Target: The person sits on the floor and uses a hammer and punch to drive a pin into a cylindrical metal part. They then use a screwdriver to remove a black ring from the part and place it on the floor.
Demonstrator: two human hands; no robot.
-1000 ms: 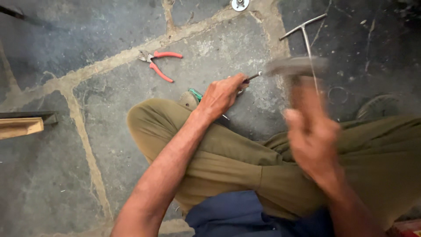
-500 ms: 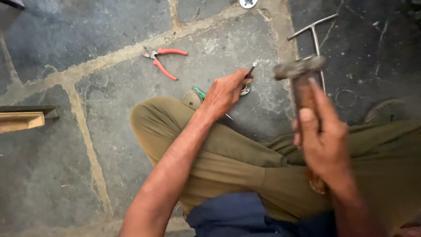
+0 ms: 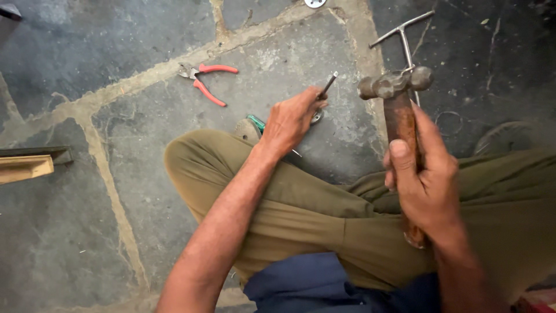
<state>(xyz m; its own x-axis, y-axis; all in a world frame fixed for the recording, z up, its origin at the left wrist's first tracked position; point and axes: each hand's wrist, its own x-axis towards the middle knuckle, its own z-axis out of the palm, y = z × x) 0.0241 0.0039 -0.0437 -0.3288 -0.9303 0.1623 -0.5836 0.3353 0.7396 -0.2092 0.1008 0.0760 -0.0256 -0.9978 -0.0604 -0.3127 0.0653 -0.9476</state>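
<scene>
The person sits cross-legged on a stone-slab floor (image 3: pixel 75 243) with pale mortar joints. The left hand (image 3: pixel 291 120) is closed in a narrow pinch around a thin metal rod (image 3: pixel 327 86), possibly a punch or large nail, held just beyond the left knee. The right hand (image 3: pixel 425 179) is wrapped fully around the wooden handle of a hammer (image 3: pixel 398 93), thumb laid along the handle, head raised off the floor.

Orientation: the rod's long axis runs diagonally, upper end pointing up and right in the view, toward the hammer head; its lower end is hidden behind the fingers, so contact with the floor cannot be confirmed. The hammer's handle runs near vertical in the view, head away from the body, the head's own axis lying crosswise and level with the rod tip, apart from it.

Risks, as judged: the pinching fingers sit just below the rod's struck end, so an off-centre blow could land on them. The rod is tilted, and a glancing strike may kick it sideways out of the grip.

Also present: red-handled pliers (image 3: pixel 205 81) well apart to the left, a T-shaped metal tool (image 3: pixel 405 40) behind the hammer, a green-handled tool (image 3: pixel 255 122) partly hidden by the knee, and a wooden piece (image 3: pixel 23 168) at the left edge.
</scene>
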